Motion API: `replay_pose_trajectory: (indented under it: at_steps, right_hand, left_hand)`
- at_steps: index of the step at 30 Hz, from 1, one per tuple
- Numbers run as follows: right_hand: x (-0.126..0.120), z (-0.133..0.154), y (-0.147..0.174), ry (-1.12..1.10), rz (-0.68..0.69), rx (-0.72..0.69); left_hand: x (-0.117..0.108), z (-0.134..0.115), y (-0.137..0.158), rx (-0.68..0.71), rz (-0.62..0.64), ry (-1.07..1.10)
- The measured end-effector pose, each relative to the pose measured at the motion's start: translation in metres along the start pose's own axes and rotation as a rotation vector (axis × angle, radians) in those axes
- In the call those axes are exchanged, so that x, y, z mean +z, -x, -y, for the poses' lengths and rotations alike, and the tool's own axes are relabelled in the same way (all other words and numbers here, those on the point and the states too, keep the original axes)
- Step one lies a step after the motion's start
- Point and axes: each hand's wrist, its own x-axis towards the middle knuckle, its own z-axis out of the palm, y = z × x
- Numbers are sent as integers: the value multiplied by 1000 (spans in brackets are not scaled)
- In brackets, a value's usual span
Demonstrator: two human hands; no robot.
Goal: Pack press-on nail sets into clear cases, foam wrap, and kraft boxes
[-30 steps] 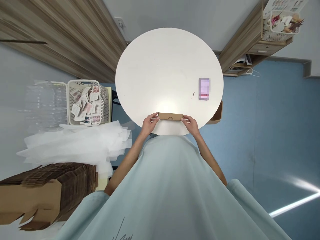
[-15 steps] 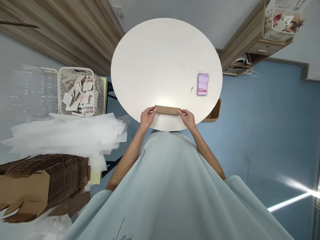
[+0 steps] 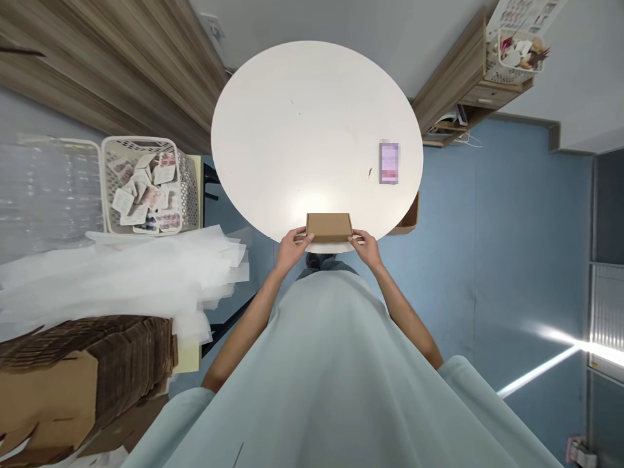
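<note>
Both hands — left hand [image 3: 292, 244], right hand [image 3: 366, 246] — grip the cardboard box [image 3: 329, 226].

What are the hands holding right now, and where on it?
A small brown cardboard box, at the near edge of the white round table. The left hand grips its left end, the right hand its right end.

Round white bench [image 3: 312, 123] at centre, on blue floor [image 3: 507, 260]. Grey wall [image 3: 351, 26] behind; wood-grain panel [image 3: 112, 71] to left. Wooden shelf unit [image 3: 458, 84] at upper right, white wire basket [image 3: 514, 55] on top. Bright light streak [image 3: 546, 364] across floor, lower right.
</note>
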Motion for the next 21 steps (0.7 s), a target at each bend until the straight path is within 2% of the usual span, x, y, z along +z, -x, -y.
replay_pose_trajectory:
  at_steps: [7,11,15,21]
  right_hand:
    - [18,-27,37,29,-5,103]
    - [13,-34,58,-138,-49,167]
    - [-8,-39,76,-363,-75,230]
    - [-59,-51,91,-498,-129,267]
  left_hand:
    - [12,50,14,-20,22,-40]
    - [18,59,18,4,78,-24]
    - [28,45,25,35,174,54]
    - [58,-2,34,60,323,61]
